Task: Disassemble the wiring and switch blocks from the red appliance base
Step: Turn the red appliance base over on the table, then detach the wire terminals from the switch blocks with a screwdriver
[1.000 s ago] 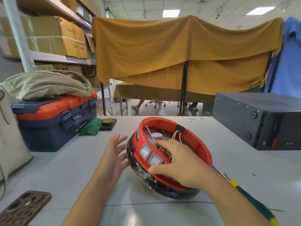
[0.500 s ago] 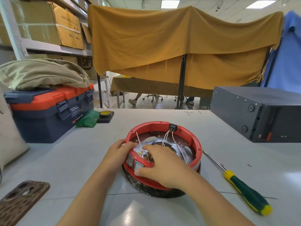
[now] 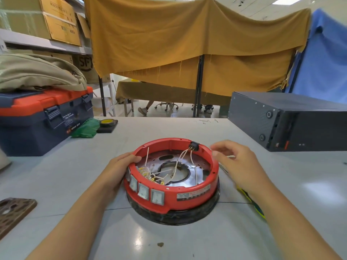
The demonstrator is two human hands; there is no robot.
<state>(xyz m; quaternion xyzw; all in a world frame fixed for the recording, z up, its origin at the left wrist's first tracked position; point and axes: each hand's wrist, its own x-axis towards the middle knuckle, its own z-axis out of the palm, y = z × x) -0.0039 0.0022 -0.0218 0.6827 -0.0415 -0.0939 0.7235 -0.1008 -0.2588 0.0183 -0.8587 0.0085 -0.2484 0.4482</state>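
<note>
The round red appliance base (image 3: 187, 196) lies flat on the grey table, open side up, on a black ring. Three grey switch blocks (image 3: 143, 191) sit in its near-left wall. White wires (image 3: 178, 162) run inside from a black connector (image 3: 193, 146) on the far rim down to brass terminals behind the switches. My left hand (image 3: 118, 171) grips the left rim, thumb over the edge. My right hand (image 3: 238, 162) hovers just right of the base, fingers loosely curled, holding nothing.
A green and yellow screwdriver (image 3: 251, 201) lies on the table under my right forearm. A dark metal box (image 3: 293, 121) stands at the right. A blue and orange toolbox (image 3: 43, 117) stands at the left, with a green rag (image 3: 86, 128) beside it. A brown perforated piece (image 3: 13, 211) lies near left.
The base went from tilted up to flat on the table. My right hand left the inside of the base and moved out to its right. My left hand took hold of the left rim.
</note>
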